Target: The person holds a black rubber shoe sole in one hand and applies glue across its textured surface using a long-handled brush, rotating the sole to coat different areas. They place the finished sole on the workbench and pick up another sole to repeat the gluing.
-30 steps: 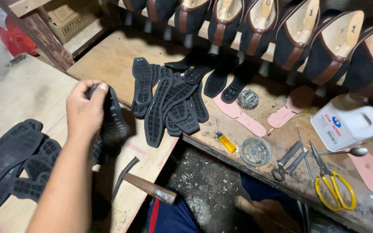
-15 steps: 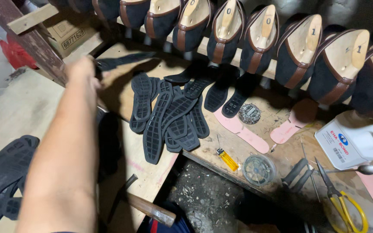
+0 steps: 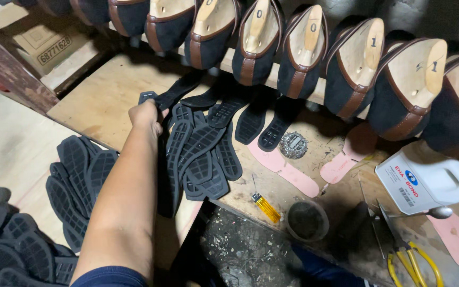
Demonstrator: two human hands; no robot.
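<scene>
My left hand (image 3: 145, 115) reaches out over the wooden bench (image 3: 102, 95) and is closed on a black rubber sole (image 3: 172, 94) at the far edge of a pile of black soles (image 3: 204, 154). The pile lies tread-up in the middle of the bench. My forearm runs from the lower left up to that pile. A row of dark shoe uppers on wooden lasts (image 3: 304, 53) hangs on a rail just behind the pile. My right hand is out of view.
More black soles (image 3: 78, 178) lie on the lower board at the left. On the right are pink insoles (image 3: 285, 170), a white glue jug (image 3: 426, 178), yellow-handled scissors (image 3: 407, 260), a yellow lighter (image 3: 266, 207), a round tin (image 3: 306, 219) and a cardboard box (image 3: 49, 45).
My left hand first held a sole near the lower board, then stretched forward; it now grips a sole at the far side of the pile.
</scene>
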